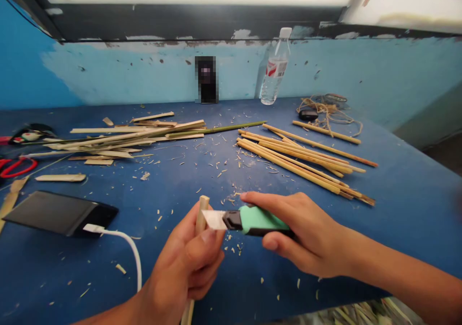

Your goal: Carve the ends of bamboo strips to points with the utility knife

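My left hand [195, 253] is wrapped round a pale bamboo stick [202, 208], whose cut top end stands above my fingers and whose lower end comes out below the fist. In my right hand [310, 233] is a green and black utility knife [265, 220], its blade out and pointing left. The blade lies against or just in front of the stick, close to my left thumb; whether it touches cannot be told. Small shavings are scattered on the blue table [159, 262] around both hands.
Split bamboo strips [137, 137] lie back left, round sticks [299, 156] to the right. Red-handled scissors [18, 167] and a dark device [61, 212] with a white cable [133, 248] are at left. A water bottle [276, 72] and twine [330, 116] stand and lie at the back.
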### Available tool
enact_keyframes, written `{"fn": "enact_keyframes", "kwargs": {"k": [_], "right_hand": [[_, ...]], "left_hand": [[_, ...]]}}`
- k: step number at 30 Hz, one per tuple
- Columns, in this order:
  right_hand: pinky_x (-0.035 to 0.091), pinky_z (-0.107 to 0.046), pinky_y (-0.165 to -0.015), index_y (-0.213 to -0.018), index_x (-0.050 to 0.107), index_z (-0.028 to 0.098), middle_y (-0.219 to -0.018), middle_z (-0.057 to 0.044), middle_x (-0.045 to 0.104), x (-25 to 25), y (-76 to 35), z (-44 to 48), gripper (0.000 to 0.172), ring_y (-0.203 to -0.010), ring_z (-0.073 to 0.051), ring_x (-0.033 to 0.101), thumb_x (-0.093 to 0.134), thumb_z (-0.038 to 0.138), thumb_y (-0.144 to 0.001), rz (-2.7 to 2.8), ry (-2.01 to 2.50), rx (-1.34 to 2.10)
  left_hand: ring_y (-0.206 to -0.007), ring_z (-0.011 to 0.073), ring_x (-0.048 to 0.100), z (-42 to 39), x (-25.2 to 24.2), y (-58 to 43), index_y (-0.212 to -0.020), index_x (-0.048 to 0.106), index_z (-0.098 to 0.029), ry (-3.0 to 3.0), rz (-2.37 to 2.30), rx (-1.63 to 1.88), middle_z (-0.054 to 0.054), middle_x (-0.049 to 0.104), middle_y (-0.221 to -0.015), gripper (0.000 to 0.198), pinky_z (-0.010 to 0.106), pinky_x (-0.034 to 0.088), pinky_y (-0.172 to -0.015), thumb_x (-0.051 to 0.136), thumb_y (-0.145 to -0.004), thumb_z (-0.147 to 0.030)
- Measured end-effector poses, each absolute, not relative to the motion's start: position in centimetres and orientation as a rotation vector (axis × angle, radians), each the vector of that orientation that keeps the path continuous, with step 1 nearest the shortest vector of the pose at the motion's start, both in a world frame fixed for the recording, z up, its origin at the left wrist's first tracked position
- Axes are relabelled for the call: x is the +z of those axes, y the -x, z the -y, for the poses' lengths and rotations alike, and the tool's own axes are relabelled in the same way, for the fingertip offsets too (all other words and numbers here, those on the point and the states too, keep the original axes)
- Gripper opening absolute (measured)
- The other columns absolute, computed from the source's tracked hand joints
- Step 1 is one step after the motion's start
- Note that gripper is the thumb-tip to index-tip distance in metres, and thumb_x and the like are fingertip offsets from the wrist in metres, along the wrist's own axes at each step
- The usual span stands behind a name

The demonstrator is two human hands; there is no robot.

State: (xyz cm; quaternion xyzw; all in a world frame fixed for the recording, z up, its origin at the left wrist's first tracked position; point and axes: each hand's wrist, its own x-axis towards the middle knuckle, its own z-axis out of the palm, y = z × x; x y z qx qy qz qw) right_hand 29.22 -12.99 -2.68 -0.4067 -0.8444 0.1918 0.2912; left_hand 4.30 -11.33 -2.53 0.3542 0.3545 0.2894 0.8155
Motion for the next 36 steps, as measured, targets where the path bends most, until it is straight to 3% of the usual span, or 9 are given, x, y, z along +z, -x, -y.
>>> {"fn": "enact_keyframes", "kwargs": {"k": [4, 9, 14, 21, 28, 36], "right_hand": [[0.043, -0.028, -0.063, -0.148, 0.040, 0.019, -0.094, -0.002, 0.071, -2.9, -28.8, 13.2, 0.052, -0.071, -0.015, 0.065, 0.037, 0.053, -0.109, 2.340, 1.069, 0.274], [0.043, -0.029, -0.062, -0.147, 0.041, 0.018, -0.092, -0.002, 0.071, -2.8, -28.6, 13.4, 0.052, -0.069, -0.016, 0.066, 0.035, 0.054, -0.110, 2.366, 1.094, 0.169], [0.044, -0.029, -0.063, -0.147, 0.041, 0.016, -0.093, -0.003, 0.073, -2.7, -28.6, 13.5, 0.052, -0.073, -0.017, 0.069, 0.033, 0.053, -0.110, 2.385, 1.096, 0.109], [0.041, -0.031, -0.059, -0.147, 0.041, 0.016, -0.092, -0.002, 0.071, -2.8, -28.5, 13.5, 0.053, -0.068, -0.017, 0.065, 0.032, 0.053, -0.110, 2.404, 1.087, 0.013], [0.041, -0.031, -0.058, -0.148, 0.040, 0.014, -0.087, -0.001, 0.068, -2.6, -28.4, 13.7, 0.054, -0.066, -0.016, 0.062, 0.033, 0.052, -0.110, 2.405, 1.068, -0.021], [0.042, -0.033, -0.056, -0.146, 0.044, 0.011, -0.078, -0.001, 0.066, -3.2, -27.2, 14.4, 0.056, -0.059, -0.018, 0.060, 0.035, 0.053, -0.109, 2.314, 1.149, -0.287]], "left_hand": [[-0.045, 0.0042, 0.013, 12.0, -2.8, -3.8, -0.088, 0.050, -0.024, -0.895, -0.762, 0.591, -0.012, 0.026, -0.059, 0.038, 0.013, 0.016, -0.038, 0.074, -0.088, -0.054], [-0.047, 0.0044, 0.018, 12.5, -2.3, -3.7, -0.109, 0.056, -0.027, -0.986, -0.920, 0.518, -0.010, 0.034, -0.065, 0.049, 0.017, 0.016, -0.042, 0.075, -0.084, -0.065], [-0.046, 0.0049, 0.023, 12.5, -1.9, -4.1, -0.091, 0.058, -0.022, -0.998, -0.954, 0.455, -0.009, 0.036, -0.057, 0.055, 0.019, 0.018, -0.043, 0.071, -0.081, -0.074], [-0.043, 0.0063, 0.021, 12.3, -2.8, -3.4, -0.106, 0.059, -0.025, -1.076, -0.853, 0.439, -0.010, 0.031, -0.061, 0.044, 0.021, 0.017, -0.040, 0.065, -0.092, -0.067], [-0.045, 0.0047, 0.017, 11.8, -2.1, -4.2, -0.079, 0.046, -0.023, -1.017, -0.742, 0.426, -0.011, 0.026, -0.057, 0.049, 0.019, 0.014, -0.040, 0.065, -0.093, -0.065], [-0.042, 0.0029, 0.012, 12.3, -3.3, -4.7, -0.072, 0.041, -0.021, -0.907, -0.650, 0.572, -0.013, 0.020, -0.052, 0.049, 0.016, 0.010, -0.038, 0.065, -0.098, -0.055]]}}
